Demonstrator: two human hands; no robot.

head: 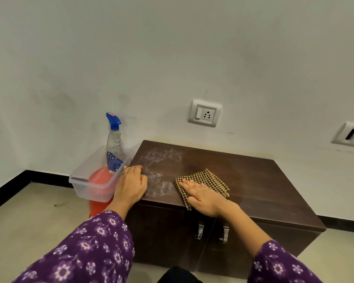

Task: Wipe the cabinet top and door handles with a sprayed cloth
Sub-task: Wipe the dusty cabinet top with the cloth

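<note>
A low dark wooden cabinet [253, 180] stands against the wall, its top marked with whitish spray streaks [161, 160] on the left part. My right hand [202, 197] presses flat on a brown-and-tan checked cloth [208, 179] near the front edge of the top. My left hand [131, 183] rests on the left front corner of the top, fingers loosely bent, holding nothing. Two metal door handles [199, 230] hang side by side on the cabinet front below the cloth.
A clear spray bottle with a blue trigger [113, 148] stands in a clear plastic tub [90, 184] on a red stool [98, 205] just left of the cabinet. A wall socket [204, 113] and a second wall plate [350, 134] sit above it. Beige floor lies to the left.
</note>
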